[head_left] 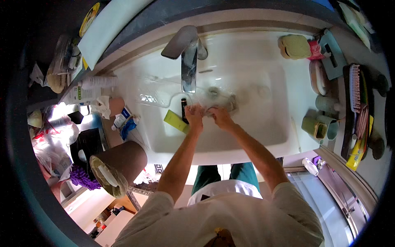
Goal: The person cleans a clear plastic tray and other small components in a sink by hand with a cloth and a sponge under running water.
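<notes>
We see both forearms reach up from the lower edge into the white sink [263,136] at frame centre. The left hand [194,113] and right hand [220,116] meet just below the chrome faucet [188,61], fingers curled around a clear, blurred item [222,102]; what it is we cannot tell. It lies between and above the fingertips, near the drain. A green bar [175,120] sits just left of the left hand. Open basin lies to the right; clutter crowds the tabletop [341,94] on both sides.
</notes>
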The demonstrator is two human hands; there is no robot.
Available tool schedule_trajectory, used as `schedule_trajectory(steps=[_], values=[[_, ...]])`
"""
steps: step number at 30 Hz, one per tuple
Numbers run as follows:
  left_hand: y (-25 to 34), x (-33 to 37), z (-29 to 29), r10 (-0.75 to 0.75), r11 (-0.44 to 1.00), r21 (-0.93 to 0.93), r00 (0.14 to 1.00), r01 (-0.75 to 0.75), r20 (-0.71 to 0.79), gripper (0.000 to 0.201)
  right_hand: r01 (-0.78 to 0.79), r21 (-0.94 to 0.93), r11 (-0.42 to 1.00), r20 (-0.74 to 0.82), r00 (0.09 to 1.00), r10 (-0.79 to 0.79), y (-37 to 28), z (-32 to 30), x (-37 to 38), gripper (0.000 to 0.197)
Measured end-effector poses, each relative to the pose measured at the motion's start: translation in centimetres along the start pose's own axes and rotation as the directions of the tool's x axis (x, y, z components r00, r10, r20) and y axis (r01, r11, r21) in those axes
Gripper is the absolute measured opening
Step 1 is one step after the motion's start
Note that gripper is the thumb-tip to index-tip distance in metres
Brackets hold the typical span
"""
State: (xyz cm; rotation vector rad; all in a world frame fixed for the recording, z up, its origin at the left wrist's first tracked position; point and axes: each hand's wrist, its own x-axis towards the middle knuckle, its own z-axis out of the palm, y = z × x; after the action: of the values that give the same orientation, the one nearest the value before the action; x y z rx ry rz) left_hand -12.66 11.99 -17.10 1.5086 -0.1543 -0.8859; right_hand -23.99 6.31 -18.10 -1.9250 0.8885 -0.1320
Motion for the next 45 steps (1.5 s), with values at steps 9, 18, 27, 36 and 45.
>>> schedule_trajectory(steps=[9, 18, 27, 36, 45], values=[[-0.8, 0.7, -1.0, 0.029, 0.996, -0.087, 0.999, -0.032, -0.039, 0.020, 0.397, -0.521, 0.755, 0.017, 0.890, -0.456, 2.4, -1.3, -1.3, 0.019], [-1.8, 1.4, -0.9, -0.006, 0.999, -0.052, 0.995, 0.001, -0.100, 0.022, 0.426, -0.110, 0.898, -0.028, 0.902, -0.431, 0.6, -0.4, 1.3, 0.020], [-1.8, 1.6, -0.6, -0.061, 0.995, -0.087, 0.988, 0.049, -0.139, 0.024, 0.226, 0.105, 0.968, -0.008, 0.974, -0.227, 2.8, 1.3, 0.7, 0.025], [1.6, 1.0, -1.3, -0.191, 0.981, 0.001, 0.976, 0.192, 0.101, 0.033, 0.266, -0.581, 0.769, 0.154, 0.964, -0.217, -0.1, -5.5, -1.8, 0.026], [1.2, -1.2, 0.5, -0.394, 0.874, -0.200, 0.886, 0.444, 0.246, 0.039, 0.312, -0.441, 0.841, -0.250, 0.858, -0.449, -2.5, -4.3, 0.5, 0.038]])
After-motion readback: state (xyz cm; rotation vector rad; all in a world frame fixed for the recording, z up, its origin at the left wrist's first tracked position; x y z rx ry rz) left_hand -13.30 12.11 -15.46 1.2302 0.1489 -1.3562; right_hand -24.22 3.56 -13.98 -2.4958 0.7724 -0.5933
